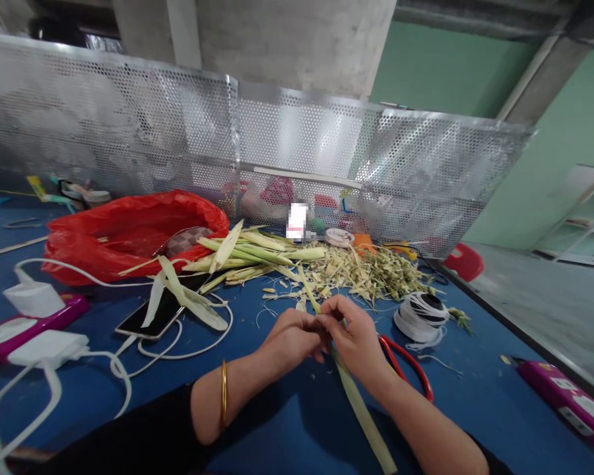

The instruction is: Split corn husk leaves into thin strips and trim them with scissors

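Note:
My left hand (293, 336) and my right hand (357, 338) meet over the blue table (287, 422), both pinched on a long pale green leaf strip (363, 415). The strip runs from their fingertips down toward me, with a short end sticking up beyond the fingers. A gold bangle (224, 394) sits on my left wrist. Red-handled scissors (408, 368) lie right beside my right hand.
A pile of green leaves (257, 254) and a heap of cut scraps (376, 272) lie behind my hands. Left: a red plastic bag (129, 231), a phone (153, 316), white chargers and cables (47, 346). Right: a white cord spool (420, 313), a purple device (567, 396). A perforated metal screen (297, 145) backs the table.

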Demonstrator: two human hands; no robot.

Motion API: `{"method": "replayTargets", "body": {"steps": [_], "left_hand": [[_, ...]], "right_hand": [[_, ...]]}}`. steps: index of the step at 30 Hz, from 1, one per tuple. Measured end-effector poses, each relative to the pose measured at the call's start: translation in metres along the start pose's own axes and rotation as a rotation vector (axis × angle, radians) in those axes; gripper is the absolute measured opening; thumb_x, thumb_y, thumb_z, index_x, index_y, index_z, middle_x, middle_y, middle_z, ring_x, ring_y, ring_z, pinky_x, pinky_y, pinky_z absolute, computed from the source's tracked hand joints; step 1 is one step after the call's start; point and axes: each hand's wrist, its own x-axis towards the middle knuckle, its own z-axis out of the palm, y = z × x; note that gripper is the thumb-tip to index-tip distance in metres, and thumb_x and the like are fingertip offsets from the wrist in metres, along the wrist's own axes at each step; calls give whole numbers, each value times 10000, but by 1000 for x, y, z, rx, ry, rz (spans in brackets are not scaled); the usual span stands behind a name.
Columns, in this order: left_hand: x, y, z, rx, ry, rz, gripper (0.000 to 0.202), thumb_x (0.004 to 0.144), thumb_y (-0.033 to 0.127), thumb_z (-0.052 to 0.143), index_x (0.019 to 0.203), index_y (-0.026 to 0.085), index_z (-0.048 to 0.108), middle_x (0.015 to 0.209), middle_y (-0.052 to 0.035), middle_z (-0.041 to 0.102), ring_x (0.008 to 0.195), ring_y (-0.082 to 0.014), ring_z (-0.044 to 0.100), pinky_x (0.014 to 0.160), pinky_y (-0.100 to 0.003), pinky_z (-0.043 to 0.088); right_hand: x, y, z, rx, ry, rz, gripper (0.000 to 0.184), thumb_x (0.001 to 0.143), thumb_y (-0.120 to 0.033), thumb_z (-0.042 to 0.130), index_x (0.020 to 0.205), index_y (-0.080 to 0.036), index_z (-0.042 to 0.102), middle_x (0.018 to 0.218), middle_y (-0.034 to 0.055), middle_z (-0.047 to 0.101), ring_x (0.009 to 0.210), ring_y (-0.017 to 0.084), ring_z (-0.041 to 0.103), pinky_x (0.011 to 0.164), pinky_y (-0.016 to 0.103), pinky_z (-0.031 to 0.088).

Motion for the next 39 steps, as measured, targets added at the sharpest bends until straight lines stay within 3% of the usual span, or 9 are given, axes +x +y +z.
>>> {"method": "replayTargets", "body": {"steps": [9,13,17,20,24,28,34,36,39], "left_hand": [[0,-3,1,51,-11,8,190,511,128,469,525,152,657,485,-3,592,491,-141,555,520,-241,425],[1,3,3,-58,92,-71,104,604,182,592,600,135,684,553,-11,635,490,-124,569,519,-232,429],[1,17,-5,-336,267,-130,269,688,382,695,667,114,680,669,-56,688,549,-120,606,549,-226,453],[0,26,-13,-498,309,-181,266,717,378,694,776,119,696,733,-65,709,604,-133,638,547,-220,459],[1,26,-15,-494,314,-152,275,662,341,756,742,84,699,707,-81,701,582,-125,625,512,-204,435],[3,18,-9,-458,381,-79,253,571,261,805,737,87,725,671,-72,699,529,-98,581,488,-194,408],[6,9,-5,-316,490,2,167,592,264,758,635,105,731,736,-82,715,525,-85,552,494,-199,412],[5,10,-6,-331,469,-10,205,600,305,757,648,108,729,778,-88,720,539,-88,557,482,-196,397],[2,17,-9,-404,403,-59,292,629,392,743,699,110,724,779,-94,720,585,-108,587,486,-195,390]], "right_hand": [[-4,-7,2,-37,-10,-76,145,835,-137,503,709,-209,506,704,-10,550,681,144,516,642,251,393],[1,-7,-5,-29,25,-90,87,856,-192,518,803,-210,584,805,20,600,758,165,555,699,271,422],[7,-5,-24,-44,115,6,180,889,-323,495,839,-199,616,800,35,633,763,184,572,707,288,421],[10,-2,-33,-31,-27,158,284,882,-410,489,742,-194,610,678,16,627,647,168,560,601,270,394],[8,2,-26,19,-244,222,258,860,-379,525,676,-202,562,574,-18,598,534,141,538,531,248,371],[1,-1,-15,-85,-218,122,291,878,-320,499,609,-209,508,517,-33,534,499,126,488,512,236,337],[-7,-10,-7,-367,-181,-303,258,902,-204,430,656,-201,508,598,2,554,556,135,481,614,265,329],[-8,-10,-7,-367,-175,-269,250,906,-212,432,674,-202,523,608,2,562,563,136,483,612,263,324],[-6,-6,-7,-233,-147,-59,288,918,-318,448,668,-206,536,599,-11,543,572,135,469,565,249,314]]}}
